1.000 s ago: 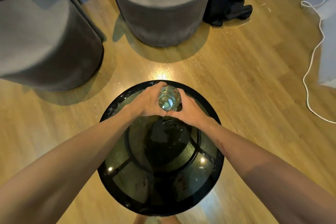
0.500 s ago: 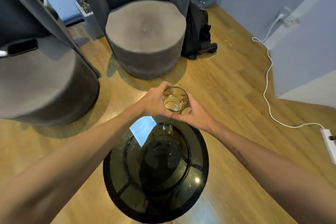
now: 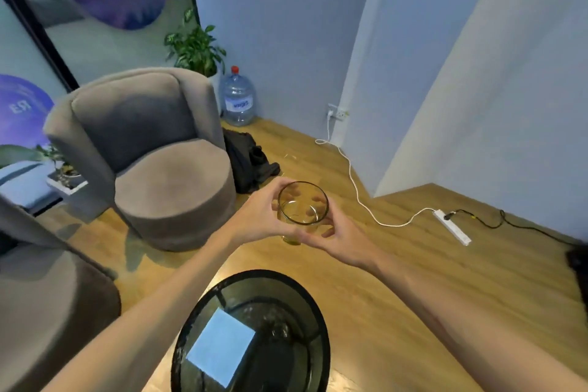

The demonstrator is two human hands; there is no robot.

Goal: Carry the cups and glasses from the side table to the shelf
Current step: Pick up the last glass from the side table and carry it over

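An amber-tinted drinking glass [image 3: 302,204] is up in the air in front of me, well above the wooden floor. My left hand [image 3: 258,212] grips its left side and my right hand [image 3: 337,234] grips its right side and base, fingers curled round it. The glass looks empty. The round dark glass side table [image 3: 313,302] is below and behind the glass, near the bottom of the view, with nothing standing on its visible top. No shelf is in view.
A grey armchair [image 3: 152,162] stands to the left, a second grey seat [image 3: 47,305] at the near left. A dark cloth heap [image 3: 248,162], a water bottle [image 3: 237,100] and a plant [image 3: 194,44] sit by the wall. A white cable [image 3: 359,194] runs to a power strip [image 3: 451,226].
Both hands lifted the glass off the side table and carried it up and forward. My view rose from the tabletop toward the room and wall.
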